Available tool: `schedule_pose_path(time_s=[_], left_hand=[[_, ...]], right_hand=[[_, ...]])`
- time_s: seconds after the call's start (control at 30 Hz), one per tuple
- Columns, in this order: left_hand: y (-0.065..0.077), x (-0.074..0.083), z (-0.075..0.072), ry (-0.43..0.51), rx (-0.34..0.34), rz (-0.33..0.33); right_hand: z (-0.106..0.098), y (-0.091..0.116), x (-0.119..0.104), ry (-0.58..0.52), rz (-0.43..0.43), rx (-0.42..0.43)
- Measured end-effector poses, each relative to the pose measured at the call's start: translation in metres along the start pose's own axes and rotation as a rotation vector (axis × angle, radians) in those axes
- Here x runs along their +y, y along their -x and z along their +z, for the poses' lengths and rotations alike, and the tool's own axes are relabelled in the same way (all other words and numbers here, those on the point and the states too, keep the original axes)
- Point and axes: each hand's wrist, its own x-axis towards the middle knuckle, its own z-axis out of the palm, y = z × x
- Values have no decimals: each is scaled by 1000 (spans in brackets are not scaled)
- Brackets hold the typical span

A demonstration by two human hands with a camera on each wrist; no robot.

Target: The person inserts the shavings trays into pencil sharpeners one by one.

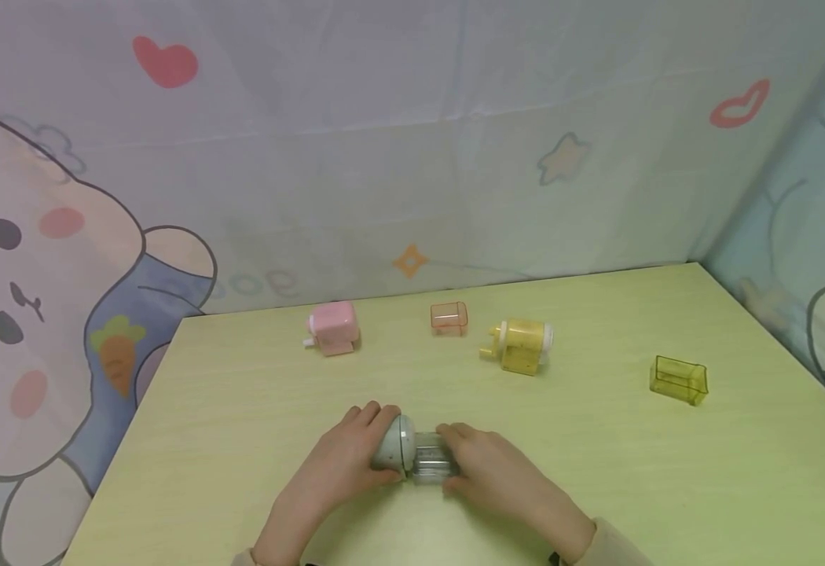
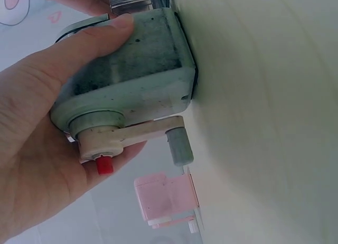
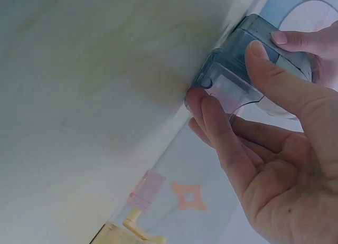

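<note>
Grey-green sharpener (image 1: 398, 446) between both hands (image 1: 345, 456) (image 1: 493, 472)

Yellow sharpener (image 1: 523, 346), orange clear box (image 1: 448, 321) at its left, pink sharpener (image 1: 335, 326) more left, olive clear box (image 1: 679, 382) at its right

I record muted, diffuse light; soft shadow on the table (image 1: 243, 393) near the left hand (image 1: 345, 448); glare on the clear box (image 1: 430, 459) in the slightly blurred right hand (image 1: 486, 468).
</note>
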Motion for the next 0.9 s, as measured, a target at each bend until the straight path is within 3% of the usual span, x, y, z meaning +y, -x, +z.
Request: schedule_pose_path(time_s=[0.43, 0.9], left_hand=[[2, 0, 2, -2, 20, -8], [1, 0, 4, 0, 31, 28]], right_hand=[[1, -2, -1, 21, -9, 6], [2, -5, -3, -11, -19, 6]])
